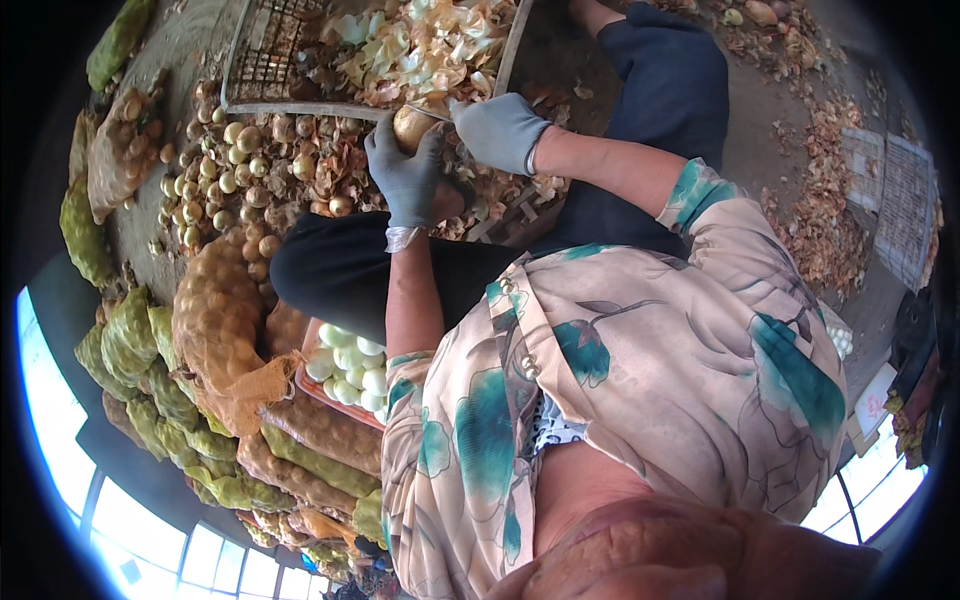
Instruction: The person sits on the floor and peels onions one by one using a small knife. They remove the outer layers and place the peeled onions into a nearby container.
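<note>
My left hand (409,172), in a grey glove, holds a yellow-brown onion (413,129) at the near edge of a plastic crate (315,109). To its right, my right hand (501,133), gloved in grey too, is closed on a small tool with a thin metal blade (426,112), probably a knife; its handle is hidden in the fist. The blade lies against the top of the onion. Loose papery onion skins (427,52) fill much of the crate just beyond both hands.
Unpeeled onions (225,172) lie on the floor at left, near full mesh sacks (217,315). A red-rimmed basket (330,399) of peeled onions (352,367) stands by my left knee. At right are scattered skins (825,240) and a flat plastic crate (904,202).
</note>
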Action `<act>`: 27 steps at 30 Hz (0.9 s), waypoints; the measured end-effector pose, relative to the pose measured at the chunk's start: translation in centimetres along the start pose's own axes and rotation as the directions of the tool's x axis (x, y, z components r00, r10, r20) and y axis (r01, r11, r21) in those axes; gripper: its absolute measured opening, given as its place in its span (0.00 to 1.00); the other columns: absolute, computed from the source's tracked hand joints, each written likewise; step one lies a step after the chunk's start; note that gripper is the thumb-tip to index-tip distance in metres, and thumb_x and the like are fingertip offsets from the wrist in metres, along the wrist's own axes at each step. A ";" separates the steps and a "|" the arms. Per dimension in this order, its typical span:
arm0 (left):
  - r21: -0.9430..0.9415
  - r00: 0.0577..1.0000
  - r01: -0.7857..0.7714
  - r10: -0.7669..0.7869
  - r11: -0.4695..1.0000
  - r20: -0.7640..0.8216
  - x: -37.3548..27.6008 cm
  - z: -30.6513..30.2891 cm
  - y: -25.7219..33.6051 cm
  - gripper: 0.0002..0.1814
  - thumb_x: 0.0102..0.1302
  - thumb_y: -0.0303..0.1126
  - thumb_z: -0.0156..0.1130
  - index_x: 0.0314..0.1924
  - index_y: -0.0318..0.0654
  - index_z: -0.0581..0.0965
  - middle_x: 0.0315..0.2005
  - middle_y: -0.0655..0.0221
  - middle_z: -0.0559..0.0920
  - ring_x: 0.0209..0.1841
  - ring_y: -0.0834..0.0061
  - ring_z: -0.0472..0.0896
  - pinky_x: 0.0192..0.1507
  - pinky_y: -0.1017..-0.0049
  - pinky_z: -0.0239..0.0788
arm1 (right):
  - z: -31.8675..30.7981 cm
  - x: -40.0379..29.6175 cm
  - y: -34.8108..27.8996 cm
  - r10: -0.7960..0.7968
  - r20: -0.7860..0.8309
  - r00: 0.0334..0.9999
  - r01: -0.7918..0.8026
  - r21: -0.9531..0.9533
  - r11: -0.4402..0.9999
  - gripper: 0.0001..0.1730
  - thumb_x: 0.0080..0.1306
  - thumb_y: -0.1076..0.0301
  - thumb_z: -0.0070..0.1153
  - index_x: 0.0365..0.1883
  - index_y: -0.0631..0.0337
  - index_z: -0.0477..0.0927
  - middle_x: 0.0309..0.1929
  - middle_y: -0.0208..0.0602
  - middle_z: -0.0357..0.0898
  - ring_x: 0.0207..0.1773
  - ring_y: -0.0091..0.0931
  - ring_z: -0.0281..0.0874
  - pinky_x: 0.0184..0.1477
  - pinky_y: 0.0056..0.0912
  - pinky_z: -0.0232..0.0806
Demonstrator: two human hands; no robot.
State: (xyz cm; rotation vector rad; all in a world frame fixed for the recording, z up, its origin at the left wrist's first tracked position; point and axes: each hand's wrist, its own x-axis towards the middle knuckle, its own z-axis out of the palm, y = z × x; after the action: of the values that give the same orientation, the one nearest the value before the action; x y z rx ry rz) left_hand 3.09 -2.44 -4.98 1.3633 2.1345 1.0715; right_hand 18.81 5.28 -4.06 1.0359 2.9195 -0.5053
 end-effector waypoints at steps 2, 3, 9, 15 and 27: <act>0.011 1.000 -0.010 0.010 1.000 -0.004 0.1 0.1 0.1 0.35 0.53 0.42 0.78 0.58 0.34 0.77 0.49 0.54 0.79 0.51 0.57 0.79 0.55 0.63 0.71 | -0.1 0.5 0.2 0.002 0.019 1.000 -0.003 0.015 1.000 0.11 0.62 0.72 0.53 0.41 0.68 0.78 0.27 0.47 0.85 0.31 0.39 0.88 0.28 0.42 0.75; 0.020 1.000 -0.019 0.019 1.000 -0.003 0.2 0.1 0.2 0.34 0.53 0.42 0.78 0.58 0.34 0.78 0.49 0.54 0.79 0.51 0.58 0.80 0.55 0.63 0.71 | -0.2 1.7 0.4 0.007 0.036 0.999 -0.008 0.028 1.000 0.11 0.62 0.72 0.52 0.41 0.68 0.78 0.28 0.47 0.85 0.31 0.39 0.88 0.29 0.43 0.75; -0.048 1.000 0.002 -0.001 0.999 0.018 0.1 -0.2 0.1 0.31 0.55 0.37 0.78 0.56 0.30 0.78 0.48 0.58 0.82 0.49 0.66 0.82 0.53 0.69 0.74 | -1.7 2.7 1.0 0.028 0.166 0.986 -0.055 0.165 0.985 0.13 0.60 0.69 0.54 0.37 0.69 0.83 0.32 0.54 0.86 0.36 0.42 0.88 0.36 0.49 0.76; -0.603 0.976 0.216 -0.166 0.768 0.138 0.4 -1.1 2.3 0.29 0.55 0.28 0.78 0.56 0.28 0.78 0.49 0.60 0.83 0.48 0.72 0.82 0.51 0.73 0.77 | -4.4 3.2 2.7 0.030 0.488 0.873 -0.433 0.743 0.510 0.14 0.63 0.68 0.51 0.34 0.74 0.80 0.24 0.43 0.82 0.20 0.31 0.80 0.21 0.36 0.71; -0.549 0.995 0.049 0.008 0.834 0.101 1.3 -1.2 4.5 0.35 0.53 0.29 0.79 0.60 0.28 0.75 0.54 0.60 0.79 0.52 0.71 0.80 0.55 0.71 0.75 | -6.1 1.8 2.7 0.356 0.039 0.934 -0.164 0.930 0.328 0.23 0.66 0.52 0.66 0.37 0.70 0.82 0.22 0.33 0.81 0.19 0.20 0.78 0.22 0.26 0.70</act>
State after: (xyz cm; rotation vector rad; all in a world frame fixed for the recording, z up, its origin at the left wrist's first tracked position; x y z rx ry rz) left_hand 4.42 -0.68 -0.65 1.0781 1.5768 1.4342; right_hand 19.68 10.20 0.75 1.6072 2.2774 -2.3094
